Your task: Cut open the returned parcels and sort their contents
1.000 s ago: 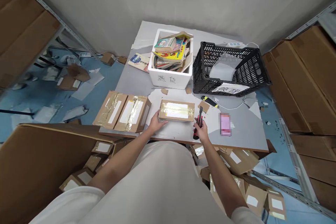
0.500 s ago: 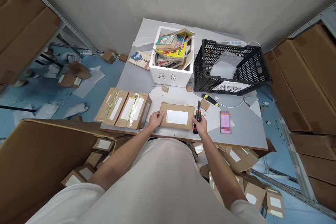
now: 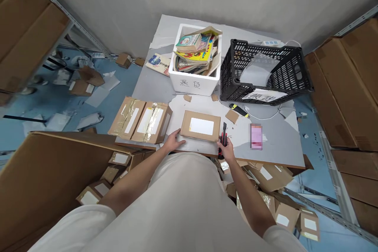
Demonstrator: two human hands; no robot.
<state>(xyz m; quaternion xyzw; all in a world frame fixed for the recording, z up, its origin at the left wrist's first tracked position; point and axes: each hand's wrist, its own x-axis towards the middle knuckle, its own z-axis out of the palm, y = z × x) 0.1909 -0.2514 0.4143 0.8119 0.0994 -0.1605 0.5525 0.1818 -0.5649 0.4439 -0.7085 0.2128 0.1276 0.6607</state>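
A brown cardboard box [image 3: 193, 115] with a white label on top lies on the table in front of me. My left hand [image 3: 173, 141] is at its near left corner, thumb and fingers apart, holding nothing. In my right hand [image 3: 226, 149] is a red and black utility knife [image 3: 223, 138], its dark blade end pointing away from me. That hand is close to the box's near right corner; whether it touches the cardboard I cannot tell. Two taped boxes, a left one [image 3: 120, 120] and a right one [image 3: 165, 126], stand side by side to the left.
Behind the box stands a white foam bin [image 3: 191, 83] full of books. Right of it is a black plastic crate [image 3: 227, 86] with a clear sheet inside. A yellow-black cutter [image 3: 239, 110], a cardboard scrap [image 3: 232, 116] and a blurred pink item [image 3: 256, 136] lie on the table [image 3: 277, 138].
My left hand has let go of the box's left side and slid down towards me with fingers apart. The box sits slightly farther away. My right hand still holds the utility knife.
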